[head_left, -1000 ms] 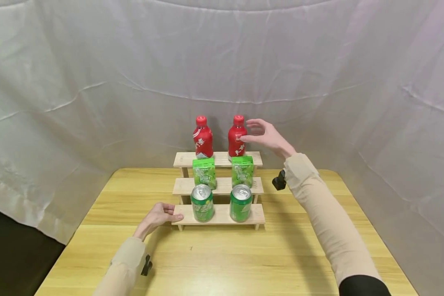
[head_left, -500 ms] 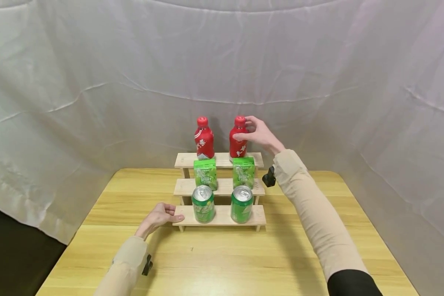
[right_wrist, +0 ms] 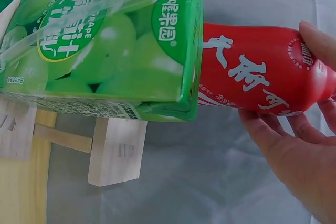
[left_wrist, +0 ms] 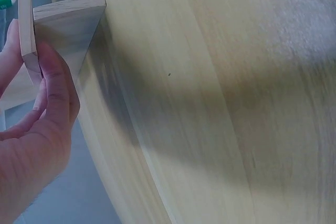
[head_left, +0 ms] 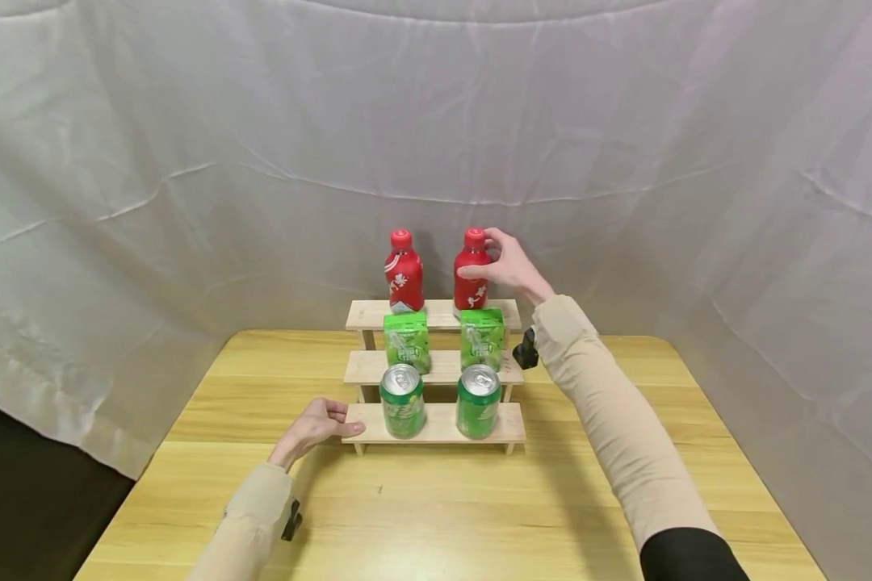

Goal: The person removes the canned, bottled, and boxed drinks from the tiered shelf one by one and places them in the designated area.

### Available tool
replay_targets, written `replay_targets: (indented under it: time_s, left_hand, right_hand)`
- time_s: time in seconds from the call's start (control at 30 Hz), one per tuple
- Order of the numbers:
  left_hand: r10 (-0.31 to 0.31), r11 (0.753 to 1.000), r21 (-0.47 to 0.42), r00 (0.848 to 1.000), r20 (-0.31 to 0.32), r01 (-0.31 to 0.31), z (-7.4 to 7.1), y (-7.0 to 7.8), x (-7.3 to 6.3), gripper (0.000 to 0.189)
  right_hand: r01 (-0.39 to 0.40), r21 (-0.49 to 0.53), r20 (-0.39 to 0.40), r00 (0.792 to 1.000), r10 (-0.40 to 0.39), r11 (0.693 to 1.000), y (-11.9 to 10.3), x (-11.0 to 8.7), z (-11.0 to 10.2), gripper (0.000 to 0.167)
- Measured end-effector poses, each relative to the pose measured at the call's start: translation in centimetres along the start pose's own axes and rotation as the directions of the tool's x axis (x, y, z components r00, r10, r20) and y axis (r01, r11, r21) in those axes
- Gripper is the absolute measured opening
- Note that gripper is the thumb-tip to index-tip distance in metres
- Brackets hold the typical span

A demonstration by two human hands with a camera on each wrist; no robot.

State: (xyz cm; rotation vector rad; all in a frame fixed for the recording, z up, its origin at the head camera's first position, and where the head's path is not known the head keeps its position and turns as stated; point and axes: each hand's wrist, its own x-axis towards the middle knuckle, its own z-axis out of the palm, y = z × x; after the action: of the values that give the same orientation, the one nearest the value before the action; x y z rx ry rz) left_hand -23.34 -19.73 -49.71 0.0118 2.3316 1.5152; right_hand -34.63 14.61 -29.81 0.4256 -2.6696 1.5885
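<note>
A three-step wooden display stand (head_left: 439, 432) holds drinks in pairs. My left hand (head_left: 318, 424) pinches the left end of its lowest step; the left wrist view shows the board's edge (left_wrist: 27, 40) between thumb and fingers. On the top step my right hand (head_left: 507, 265) grips the right red bottle (head_left: 471, 294) around its upper part, below the cap. In the right wrist view the thumb lies on one side of this bottle (right_wrist: 247, 66) and the fingers curl under the other. The left red bottle (head_left: 404, 282) stands upright beside it.
Two green juice cartons (head_left: 482, 343) stand on the middle step, in front of the bottles. Two green cans (head_left: 478, 407) are on the lowest step. The stand sits on a wooden table (head_left: 436, 516), with a grey-white curtain (head_left: 320, 242) behind and at the sides.
My right hand has moved left from beside the right red bottle and now has its thumb and fingers around it. The left hand keeps its hold on the lowest step.
</note>
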Motion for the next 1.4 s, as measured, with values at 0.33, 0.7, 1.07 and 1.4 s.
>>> replay_targets:
  time_s: [0.33, 0.7, 1.07, 1.4]
  left_hand:
    - [-0.015, 1.0, 0.014, 1.0, -0.015, 0.015, 0.1, 0.1, 0.0, 0.058]
    - [-0.011, 1.0, 0.018, 1.0, -0.021, 0.011, 0.2, 0.3, 0.0, 0.058]
    - [-0.008, 1.0, 0.026, 1.0, -0.017, 0.008, 0.1, 0.3, -0.1, 0.06]
    - [-0.016, 1.0, 0.026, 1.0, -0.021, 0.017, 0.3, 0.3, 0.1, 0.06]
  right_hand:
    - [0.03, -0.031, -0.038, 0.999, -0.031, 0.999, -0.1, -0.2, -0.2, 0.06]
    - [0.049, -0.003, -0.102, 0.994, -0.049, 0.999, -0.8, -0.6, -2.4, 0.058]
    - [0.013, 0.002, -0.15, 0.989, -0.013, 1.0, 0.4, -2.1, -6.2, 0.056]
    - [-0.066, -0.05, -0.169, 0.984, 0.057, 0.997, 4.2, -4.5, -10.2, 0.064]
